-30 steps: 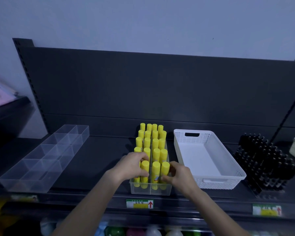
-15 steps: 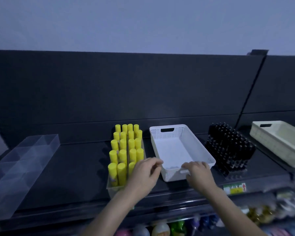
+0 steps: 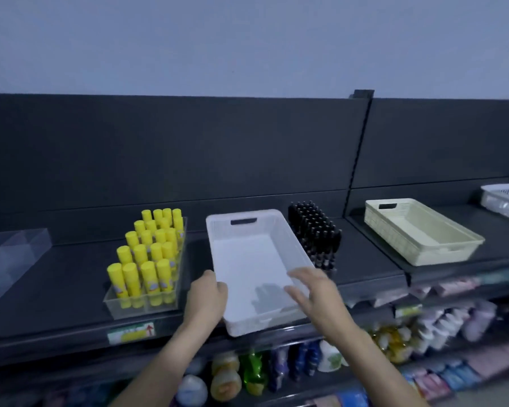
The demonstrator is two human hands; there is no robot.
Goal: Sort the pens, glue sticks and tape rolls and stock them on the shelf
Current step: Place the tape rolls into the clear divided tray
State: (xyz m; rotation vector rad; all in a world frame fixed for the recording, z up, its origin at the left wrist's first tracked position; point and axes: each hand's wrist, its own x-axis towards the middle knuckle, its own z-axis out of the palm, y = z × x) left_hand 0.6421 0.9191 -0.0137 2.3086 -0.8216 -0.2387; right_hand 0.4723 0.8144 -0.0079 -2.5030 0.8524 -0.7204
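Observation:
Several yellow glue sticks (image 3: 147,257) stand upright in a clear tray (image 3: 141,302) on the dark shelf (image 3: 65,292). Right of it is an empty white basket (image 3: 247,259), its near end out over the shelf's front edge. My left hand (image 3: 207,298) grips the basket's left rim near the front. My right hand (image 3: 315,292) grips the right rim, fingers curled over it. Black pens (image 3: 315,233) stand packed in a block just right of the basket.
A clear divided organiser (image 3: 9,259) lies at the far left. On the adjoining shelf section sit a cream basket (image 3: 423,233) and another white basket (image 3: 506,201). Bottles (image 3: 253,374) and packets fill the lower shelf. A price label (image 3: 131,333) is on the edge.
Both hands left the glue stick tray and moved right onto the white basket, which now sits further forward over the shelf edge. My view has swung to the right.

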